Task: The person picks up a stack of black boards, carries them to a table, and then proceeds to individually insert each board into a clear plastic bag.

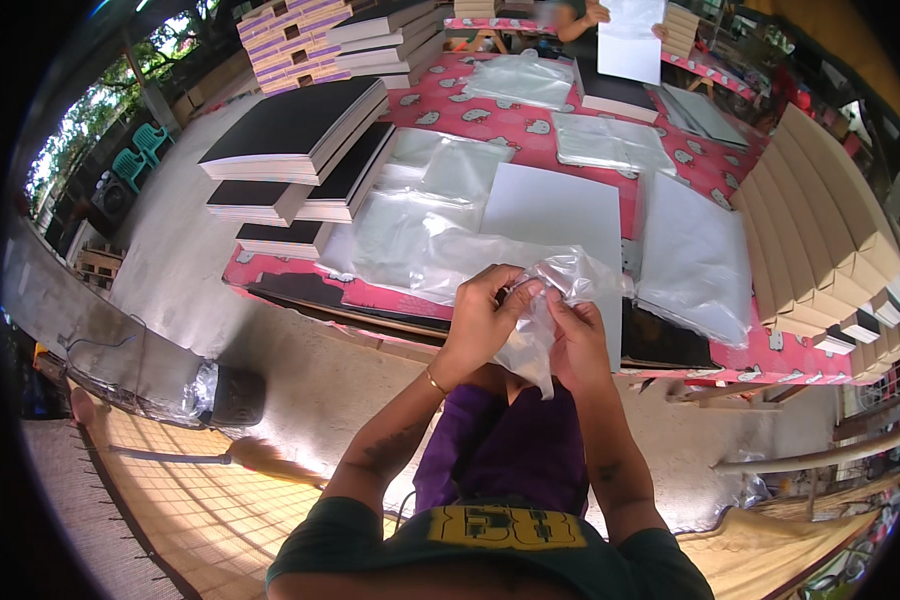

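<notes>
Spreading across the upper half of the view, a table [670,160] with a red patterned cloth carries everything else. Stacks of black-covered books [295,125] stand at its left side, and a slanted row of tan-edged books [820,220] lines its right. Flat clear sleeves [690,255] and a white sheet [555,205] lie between them. Just above the table's near edge, a clear plastic bag [535,335] hangs crumpled and glossy, its lower end drooping toward the purple lap. The left hand [485,315] pinches its top edge, and the right hand [575,340] grips the bag just beside it, fingers closed on the film.
</notes>
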`<move>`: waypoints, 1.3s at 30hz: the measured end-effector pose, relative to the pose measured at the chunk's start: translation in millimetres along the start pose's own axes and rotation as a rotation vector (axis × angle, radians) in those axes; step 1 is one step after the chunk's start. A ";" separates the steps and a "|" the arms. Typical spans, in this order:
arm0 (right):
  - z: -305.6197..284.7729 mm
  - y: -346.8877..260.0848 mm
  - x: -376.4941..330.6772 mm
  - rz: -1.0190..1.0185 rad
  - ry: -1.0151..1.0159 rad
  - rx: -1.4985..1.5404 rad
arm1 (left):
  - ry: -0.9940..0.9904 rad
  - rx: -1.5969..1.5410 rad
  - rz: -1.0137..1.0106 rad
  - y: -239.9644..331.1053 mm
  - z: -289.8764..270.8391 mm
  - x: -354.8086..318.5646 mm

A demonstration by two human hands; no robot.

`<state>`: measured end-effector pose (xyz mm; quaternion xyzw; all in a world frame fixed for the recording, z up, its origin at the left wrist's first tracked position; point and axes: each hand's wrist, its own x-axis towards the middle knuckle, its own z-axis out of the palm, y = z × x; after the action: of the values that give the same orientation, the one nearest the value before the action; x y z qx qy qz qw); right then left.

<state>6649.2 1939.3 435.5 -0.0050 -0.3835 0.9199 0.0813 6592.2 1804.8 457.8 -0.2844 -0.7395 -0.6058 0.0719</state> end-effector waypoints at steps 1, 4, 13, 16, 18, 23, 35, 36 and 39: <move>-5.2 -5.1 -2.6 0.006 -0.002 0.045 | 0.061 0.091 0.055 -2.8 6.4 -1.8; -6.6 -22.8 -14.4 0.020 0.201 0.066 | 0.217 0.154 0.083 -16.0 13.4 -4.9; -25.0 -40.3 -28.9 -0.055 0.242 -0.160 | 0.038 0.304 0.217 14.7 40.6 -1.2; -30.0 -44.3 -34.5 -0.093 0.205 -0.182 | 0.014 0.166 0.164 5.3 39.1 -8.7; -33.2 -42.5 -37.9 -0.069 0.133 0.174 | -0.011 0.060 0.097 -8.4 35.8 -12.7; -70.6 -64.0 -42.0 -0.142 -0.185 0.562 | 0.192 0.055 -0.179 -37.0 -12.4 -1.5; -47.8 -16.5 -26.7 -0.026 0.213 0.298 | 0.083 0.224 0.168 -14.3 16.5 -14.0; -70.8 -14.5 -25.7 -0.060 0.094 0.418 | 0.164 0.228 0.132 -27.5 12.0 -11.6; -130.0 -45.7 -29.4 -0.180 0.110 0.499 | 0.346 0.130 -0.135 -49.8 -27.9 -0.1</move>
<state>6694.1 2058.1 374.5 -0.0005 -0.1390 0.9734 0.1822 6560.3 1773.4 422.3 -0.1205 -0.7711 -0.6002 0.1752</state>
